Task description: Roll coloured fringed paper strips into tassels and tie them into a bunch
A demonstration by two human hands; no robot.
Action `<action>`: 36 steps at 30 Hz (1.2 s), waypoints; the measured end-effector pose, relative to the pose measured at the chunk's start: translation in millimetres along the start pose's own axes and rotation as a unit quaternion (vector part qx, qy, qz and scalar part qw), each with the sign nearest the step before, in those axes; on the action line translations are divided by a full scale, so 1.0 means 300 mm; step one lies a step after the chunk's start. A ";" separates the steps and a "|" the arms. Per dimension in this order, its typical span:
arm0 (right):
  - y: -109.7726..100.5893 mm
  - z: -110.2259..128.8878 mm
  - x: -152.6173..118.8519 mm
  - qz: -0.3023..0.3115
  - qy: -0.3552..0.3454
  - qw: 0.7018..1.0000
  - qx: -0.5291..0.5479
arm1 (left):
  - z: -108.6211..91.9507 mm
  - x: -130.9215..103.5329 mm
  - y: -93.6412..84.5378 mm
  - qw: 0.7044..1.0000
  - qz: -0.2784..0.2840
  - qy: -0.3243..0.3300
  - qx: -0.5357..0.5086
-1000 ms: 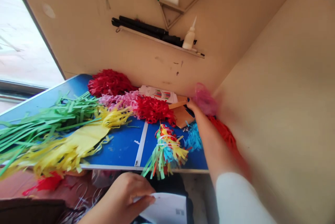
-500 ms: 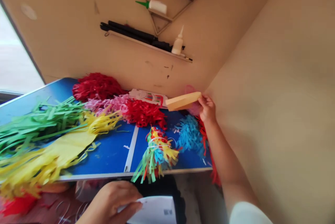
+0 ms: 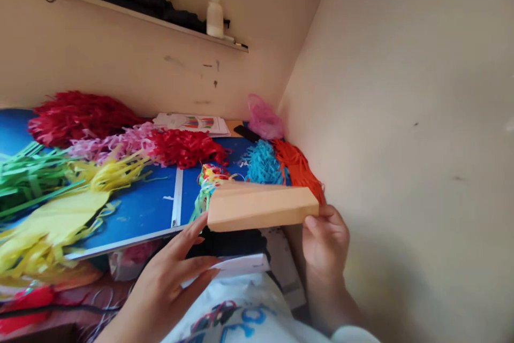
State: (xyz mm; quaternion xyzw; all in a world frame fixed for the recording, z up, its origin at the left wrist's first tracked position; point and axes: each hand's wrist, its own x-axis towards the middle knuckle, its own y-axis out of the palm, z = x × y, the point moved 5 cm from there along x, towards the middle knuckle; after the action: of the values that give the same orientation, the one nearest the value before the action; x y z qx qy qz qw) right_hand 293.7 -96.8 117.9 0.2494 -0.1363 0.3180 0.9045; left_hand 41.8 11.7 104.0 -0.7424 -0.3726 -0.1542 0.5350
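My right hand (image 3: 326,236) pinches the right end of a tan paper envelope (image 3: 261,206), held level over the table's front edge. My left hand (image 3: 176,268) keeps a white sheet of paper (image 3: 243,264) between its lower fingers, low in front of my body. The upper fingers of that hand reach up to the envelope's left end. Behind the envelope, partly hidden by it, lies a multicoloured bundle of paper strips (image 3: 209,177) on the blue table (image 3: 152,206).
Dark red (image 3: 80,115), yellow (image 3: 76,212), green (image 3: 32,180), light blue (image 3: 263,164) and orange fringed paper (image 3: 297,164) cover much of the table. Printed sheets (image 3: 193,122) and a pink plastic bag (image 3: 264,118) lie along the wall. A shelf above bears a glue bottle (image 3: 215,15).
My right hand has brought the envelope down and towards me, close to my left hand. My left hand has risen with the white paper. The view has turned right.
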 end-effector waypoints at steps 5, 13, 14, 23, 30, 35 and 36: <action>-0.026 -0.028 -0.071 -0.004 0.061 0.997 -0.047 | -0.002 -0.037 -0.018 0.998 0.034 -0.052 -0.015; 0.016 -0.103 -0.134 0.049 0.190 0.979 -0.047 | 0.031 -0.016 0.004 0.984 0.086 -0.082 -0.133; 0.025 -0.106 -0.139 0.052 0.193 0.979 -0.048 | 0.039 -0.013 0.008 0.982 0.089 -0.087 -0.144; -0.061 -0.152 -0.054 0.024 0.046 0.985 -0.166 | 0.088 -0.019 0.007 0.969 0.045 -0.117 -0.211; -0.214 -0.504 -0.065 0.048 0.262 0.963 -0.037 | 0.132 -0.072 -0.023 0.960 -0.018 -0.170 -0.220; -0.164 -0.617 -0.195 0.196 0.347 0.917 -0.027 | 0.137 -0.081 -0.041 0.966 -0.037 -0.165 -0.195; -0.153 -0.615 -0.195 0.225 0.341 0.912 -0.041 | 0.138 -0.080 -0.046 0.967 -0.032 -0.163 -0.195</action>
State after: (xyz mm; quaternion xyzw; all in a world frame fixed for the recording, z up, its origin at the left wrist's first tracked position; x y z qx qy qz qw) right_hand 294.9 -58.1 -77.3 0.0510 0.1145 0.5725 0.8103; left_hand 8.6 41.9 82.5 -0.8349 -0.4412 -0.1181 0.3070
